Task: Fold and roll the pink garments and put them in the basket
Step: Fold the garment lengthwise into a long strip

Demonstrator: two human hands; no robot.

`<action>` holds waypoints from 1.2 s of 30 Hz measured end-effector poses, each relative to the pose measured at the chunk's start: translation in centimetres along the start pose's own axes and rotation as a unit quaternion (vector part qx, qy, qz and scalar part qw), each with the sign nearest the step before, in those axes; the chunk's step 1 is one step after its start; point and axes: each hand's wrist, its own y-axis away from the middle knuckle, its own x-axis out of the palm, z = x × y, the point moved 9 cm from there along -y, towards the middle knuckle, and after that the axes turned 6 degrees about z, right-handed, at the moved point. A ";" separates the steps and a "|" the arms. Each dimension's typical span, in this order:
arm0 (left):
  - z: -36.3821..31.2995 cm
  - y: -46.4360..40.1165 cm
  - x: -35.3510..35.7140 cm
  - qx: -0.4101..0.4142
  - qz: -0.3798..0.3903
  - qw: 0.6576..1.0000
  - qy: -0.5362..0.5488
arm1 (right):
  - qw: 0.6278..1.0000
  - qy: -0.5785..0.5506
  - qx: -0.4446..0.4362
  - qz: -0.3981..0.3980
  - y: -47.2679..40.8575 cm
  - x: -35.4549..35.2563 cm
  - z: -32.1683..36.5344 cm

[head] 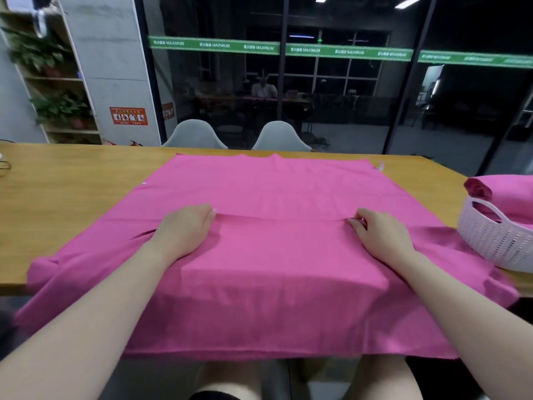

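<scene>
Across the table (72, 183), garment (274, 186) crease crosswise

A wooden desk (72, 197) with a yellowish top carries everything. A large pink garment (274, 192) lies spread flat across its middle, the near part hanging over the desk's front edge. A crease runs across the cloth, and both hands rest on the cloth at that crease. To the right of the garment, touching its edge, stands a white perforated basket (496, 241) holding rolled pink cloth. Far to the garment's left, at the desk's edge, lies a small dark object, too cropped to identify.
</scene>
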 end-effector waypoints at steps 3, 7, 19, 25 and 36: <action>-0.1 -1.8 -3.4 0.018 -0.070 0.997 -0.014 | 0.998 0.012 -0.011 -0.065 -1.8 -2.5 0.9; 0.2 -6.5 -5.1 0.026 -0.048 0.996 -0.067 | 0.996 0.015 -0.014 -0.085 -6.1 -3.7 1.1; 4.3 -13.4 4.3 -0.009 0.027 0.999 -0.032 | 0.999 -0.043 0.023 0.014 -12.9 4.7 -2.0; 4.8 -13.2 4.7 -0.014 0.017 1.000 -0.006 | 0.995 -0.100 0.013 0.022 -13.4 5.8 -2.6; 4.3 -8.0 2.7 -0.010 0.012 0.999 0.038 | 0.992 -0.122 0.016 0.014 -9.1 4.6 -1.8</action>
